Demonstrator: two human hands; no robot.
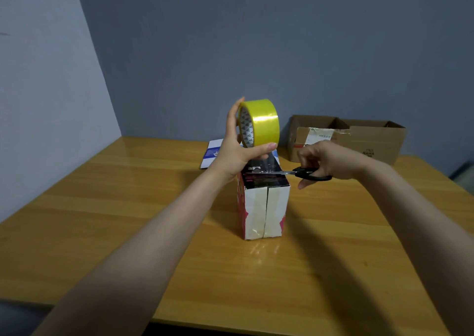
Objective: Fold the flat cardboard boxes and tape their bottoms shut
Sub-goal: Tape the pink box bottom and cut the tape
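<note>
Now we see the left hand [237, 147] grip the tape roll [265, 120] above the box [264, 207] — the right hand [327, 158] curls its fingers [307, 154] through the scissors [311, 174].

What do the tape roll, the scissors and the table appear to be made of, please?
The tape roll: glossy, translucent yellow plastic film, judging by its sheen; the printed core looks like cardboard.
The scissors: black handles, probably plastic; the grey, reflective blades look like metal.
The table: wood or wood-look laminate with a glossy finish; grain lines and reflections show.
</note>
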